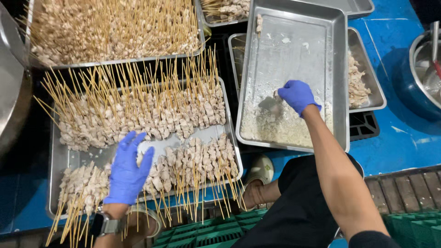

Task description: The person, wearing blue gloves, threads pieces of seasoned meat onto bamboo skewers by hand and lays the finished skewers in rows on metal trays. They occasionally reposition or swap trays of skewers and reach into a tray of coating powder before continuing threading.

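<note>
The left hand [127, 171], in a blue glove, is spread wide with fingers extended and holds nothing. It hovers over the bare central strip of the skewer tray [56, 160], a shallow metal tray at the near left of the blue table [395, 138]. This tray carries two rows of meat skewers [151, 115]: one row along its far side with sticks pointing away, one row along its near side with sticks overhanging the near edge. The left fingertips lie just beside the far row. A wristwatch [104, 225] sits on the left wrist.

The right hand [297, 95], also in a blue glove, is closed narrowly with fingers bent downward onto a piece of raw meat [277, 95]. Whether the piece is gripped or only touched cannot be determined. The piece lies in the meat tray [294, 27], a large metal tray at the table's centre, whose far half is bare. A layer of cut raw meat [275, 126] covers its near end, just below the right hand.

A further tray of finished skewers [115, 27] stands at the far left. A metal bowl [420, 69] stands at the right edge.
</note>
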